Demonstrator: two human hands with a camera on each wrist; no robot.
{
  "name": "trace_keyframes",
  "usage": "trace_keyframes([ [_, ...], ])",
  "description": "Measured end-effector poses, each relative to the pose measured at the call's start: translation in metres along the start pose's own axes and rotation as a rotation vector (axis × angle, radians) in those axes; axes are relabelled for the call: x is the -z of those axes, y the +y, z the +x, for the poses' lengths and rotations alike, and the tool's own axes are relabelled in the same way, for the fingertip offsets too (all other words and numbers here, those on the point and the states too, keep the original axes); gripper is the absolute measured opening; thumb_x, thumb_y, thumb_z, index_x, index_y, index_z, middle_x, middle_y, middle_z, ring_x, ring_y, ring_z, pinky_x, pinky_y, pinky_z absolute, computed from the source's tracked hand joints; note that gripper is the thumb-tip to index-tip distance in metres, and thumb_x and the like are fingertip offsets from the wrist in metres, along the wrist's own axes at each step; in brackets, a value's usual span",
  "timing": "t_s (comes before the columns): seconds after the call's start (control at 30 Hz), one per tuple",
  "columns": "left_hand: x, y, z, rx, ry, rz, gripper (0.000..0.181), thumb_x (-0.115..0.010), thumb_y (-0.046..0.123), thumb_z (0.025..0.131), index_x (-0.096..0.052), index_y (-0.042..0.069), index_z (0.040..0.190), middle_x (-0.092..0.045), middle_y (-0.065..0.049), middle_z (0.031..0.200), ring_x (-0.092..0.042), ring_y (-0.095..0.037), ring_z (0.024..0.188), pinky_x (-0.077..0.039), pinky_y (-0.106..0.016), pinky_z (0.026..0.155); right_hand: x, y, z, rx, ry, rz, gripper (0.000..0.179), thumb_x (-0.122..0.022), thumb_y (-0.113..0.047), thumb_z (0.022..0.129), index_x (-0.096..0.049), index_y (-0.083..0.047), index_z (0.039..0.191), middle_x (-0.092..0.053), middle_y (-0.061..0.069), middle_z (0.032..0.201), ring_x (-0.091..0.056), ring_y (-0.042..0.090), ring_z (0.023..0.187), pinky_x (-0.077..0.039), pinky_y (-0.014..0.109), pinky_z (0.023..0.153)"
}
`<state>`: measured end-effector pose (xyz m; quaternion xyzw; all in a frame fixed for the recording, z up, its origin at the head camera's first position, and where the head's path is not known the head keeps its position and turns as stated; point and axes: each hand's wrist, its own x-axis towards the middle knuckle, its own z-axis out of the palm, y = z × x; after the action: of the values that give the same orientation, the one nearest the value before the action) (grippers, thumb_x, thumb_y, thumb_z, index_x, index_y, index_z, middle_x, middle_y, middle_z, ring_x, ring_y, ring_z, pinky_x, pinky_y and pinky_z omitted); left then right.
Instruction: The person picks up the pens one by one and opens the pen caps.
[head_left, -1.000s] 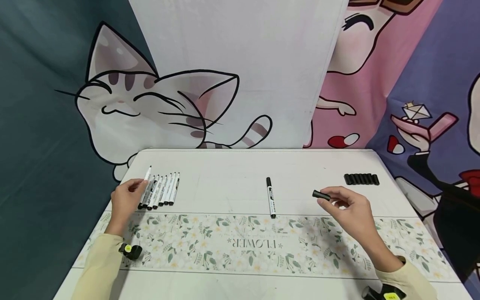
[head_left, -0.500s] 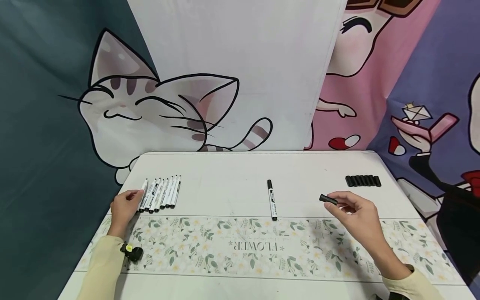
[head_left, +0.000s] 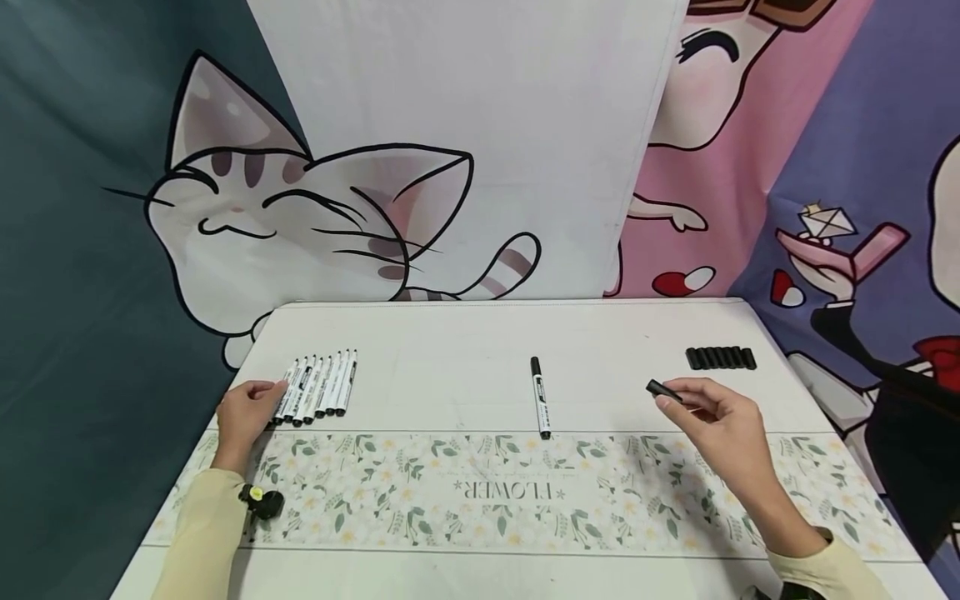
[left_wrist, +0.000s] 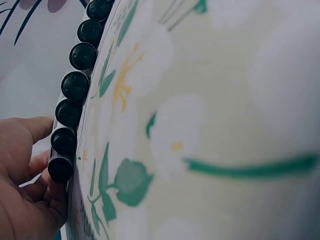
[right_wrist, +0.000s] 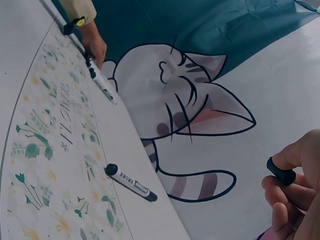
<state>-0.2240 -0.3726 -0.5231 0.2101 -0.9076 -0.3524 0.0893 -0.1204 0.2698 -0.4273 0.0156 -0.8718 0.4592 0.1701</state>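
On the left of the table, my left hand (head_left: pixel 250 417) pinches the outermost marker (left_wrist: pixel 60 167) at the left end of a side-by-side row of uncapped white markers (head_left: pixel 327 387). Their tips point toward the table's far edge, and their black ends face the near side. The hand partly hides that outermost marker in the head view. Over the right side, my right hand (head_left: pixel 723 425) holds a black marker cap (right_wrist: pixel 281 171) between thumb and fingers, above the table. Between the hands lies one capped marker (head_left: pixel 540 398), black cap away from me.
Several black caps (head_left: pixel 722 358) stand in a tight row at the back right. A flower-printed band (head_left: pixel 450 525) crosses the white table (head_left: pixel 442 342). Curtains with cartoon prints, including a cat (head_left: pixel 247 267), hang right behind the far edge.
My left hand has lowered its marker from a raised, forward position to lie level with the row's left end. My right hand has shifted slightly right with the cap.
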Motion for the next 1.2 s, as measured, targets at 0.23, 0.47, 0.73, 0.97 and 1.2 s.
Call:
trace_keyframes([
  [0.23,0.0,-0.002,0.001,0.001,-0.002,-0.001,0.055,-0.062,0.048,0.099,-0.068,-0.002,0.122,-0.069,-0.019,0.107,-0.062,-0.028,0.086,-0.046,-0.034,0.068,0.001,-0.001,0.0,-0.01,0.0,0.011,0.025,-0.077,-0.016,0.094,-0.073,-0.005,0.116,-0.077,-0.006,0.091,-0.068,0.003,0.076,-0.051,0.015,0.066],
  [0.47,-0.001,0.005,-0.003,0.016,0.0,-0.046,0.062,-0.058,0.05,0.1,-0.06,-0.003,0.134,-0.064,-0.024,0.121,-0.061,-0.037,0.102,-0.048,-0.043,0.078,0.001,0.002,0.002,-0.023,0.025,0.011,0.026,-0.078,-0.016,0.093,-0.073,-0.004,0.115,-0.074,-0.019,0.089,-0.067,0.005,0.074,-0.052,0.016,0.064],
  [0.73,-0.012,0.032,-0.019,-0.245,0.133,-0.169,0.047,-0.063,0.032,0.102,-0.06,0.0,0.136,-0.06,-0.022,0.125,-0.053,-0.038,0.116,-0.041,-0.05,0.092,0.007,0.006,0.005,-0.056,0.094,0.004,0.032,-0.081,-0.017,0.09,-0.073,-0.003,0.118,-0.071,-0.024,0.089,-0.067,0.004,0.072,-0.052,0.015,0.064],
  [0.97,-0.022,0.079,-0.046,-0.434,0.108,-0.183,0.04,-0.067,0.028,0.101,-0.063,0.003,0.133,-0.061,-0.018,0.122,-0.052,-0.034,0.115,-0.039,-0.049,0.092,0.017,0.013,0.018,-0.084,0.158,-0.018,0.033,-0.08,-0.019,0.091,-0.072,-0.003,0.119,-0.067,-0.032,0.09,-0.064,-0.002,0.074,-0.05,0.012,0.064],
  [1.2,-0.035,0.116,-0.08,-0.61,0.055,-0.2,0.034,-0.076,0.018,0.094,-0.068,0.003,0.124,-0.065,-0.015,0.121,-0.054,-0.031,0.112,-0.04,-0.048,0.092,0.029,0.029,0.036,-0.101,0.209,-0.035,0.033,-0.081,-0.02,0.09,-0.075,-0.002,0.117,-0.065,-0.029,0.091,-0.061,-0.006,0.085,-0.048,0.008,0.067],
])
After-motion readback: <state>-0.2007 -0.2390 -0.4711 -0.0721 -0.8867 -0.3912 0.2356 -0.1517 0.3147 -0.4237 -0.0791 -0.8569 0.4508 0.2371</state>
